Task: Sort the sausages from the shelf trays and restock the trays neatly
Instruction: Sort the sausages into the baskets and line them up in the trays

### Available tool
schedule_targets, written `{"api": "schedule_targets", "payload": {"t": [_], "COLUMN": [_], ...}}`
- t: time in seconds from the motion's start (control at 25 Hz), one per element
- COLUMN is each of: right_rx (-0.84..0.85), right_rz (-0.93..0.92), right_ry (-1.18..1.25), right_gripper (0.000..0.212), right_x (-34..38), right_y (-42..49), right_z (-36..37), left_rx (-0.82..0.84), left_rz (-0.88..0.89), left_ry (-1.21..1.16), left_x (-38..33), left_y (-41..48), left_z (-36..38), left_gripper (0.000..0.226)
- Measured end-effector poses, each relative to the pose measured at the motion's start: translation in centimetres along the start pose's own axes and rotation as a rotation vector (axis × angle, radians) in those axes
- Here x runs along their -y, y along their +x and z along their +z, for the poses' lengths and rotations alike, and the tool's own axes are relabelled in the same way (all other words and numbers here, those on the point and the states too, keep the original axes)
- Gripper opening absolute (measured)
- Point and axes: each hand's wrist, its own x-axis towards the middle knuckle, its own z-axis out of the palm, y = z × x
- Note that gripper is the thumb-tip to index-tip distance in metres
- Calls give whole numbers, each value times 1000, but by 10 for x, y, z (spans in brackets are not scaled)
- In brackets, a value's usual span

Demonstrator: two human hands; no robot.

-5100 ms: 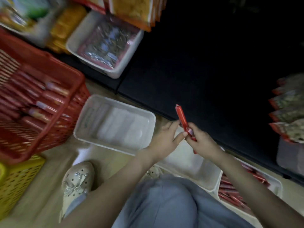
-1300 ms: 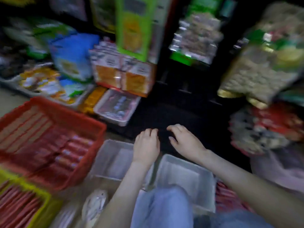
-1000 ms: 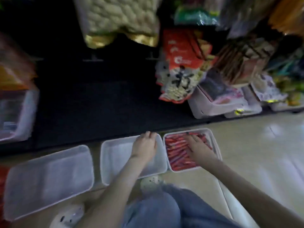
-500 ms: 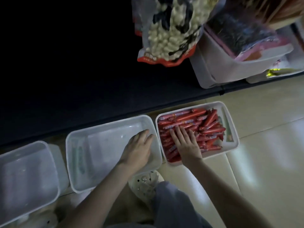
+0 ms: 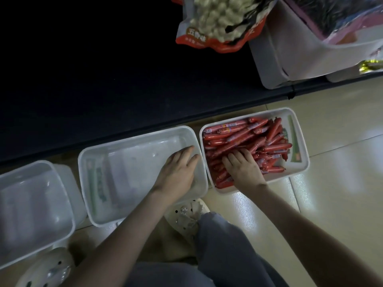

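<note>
Pale glossy floor tiles (image 5: 331, 183) run along the foot of a dark shelf (image 5: 103, 69), and three white plastic trays sit on them in a row. At the far left, the left tray (image 5: 31, 204) holds nothing, with a cream shoe (image 5: 47, 268) just below it. Next comes the middle tray (image 5: 128, 162), where the left hand (image 5: 178, 172) lies flat on the bottom against the right wall, fingers straight and close together, holding nothing. A second shoe (image 5: 186, 214) and a grey trouser knee (image 5: 223, 245) show beneath. Just beside it, the right tray (image 5: 298, 141) is heaped with red sausages (image 5: 238, 137) lying at mixed angles. The right hand (image 5: 244, 168) rests on that heap, fingers bent down among them; whether it grips any cannot be told. Up on the shelf stand a snack bag (image 5: 217, 21) and a white bin (image 5: 290, 52).
</note>
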Motion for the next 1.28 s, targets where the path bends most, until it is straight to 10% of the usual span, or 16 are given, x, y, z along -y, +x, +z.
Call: {"api": "schedule_targets", "payload": {"t": [0.36, 0.64, 0.92, 1.28], "right_rx": [-229, -121, 162, 475], "right_rz": [254, 619, 183, -167], "right_ry": [167, 1209, 2003, 1997], "right_gripper": [31, 29, 20, 40], "right_x": [-13, 27, 137, 302], "right_y": [-7, 16, 14, -17], "right_z": [-103, -330, -466, -522], "left_rx": [-75, 38, -242, -531], "left_rz": [-69, -219, -271, -427], "left_ry": [-48, -984, -990, -1335], "left_x": [-3, -46, -27, 7], "left_y": [-21, -58, -143, -334], "left_z": [-92, -233, -341, -391], "left_gripper": [42, 68, 80, 68]}}
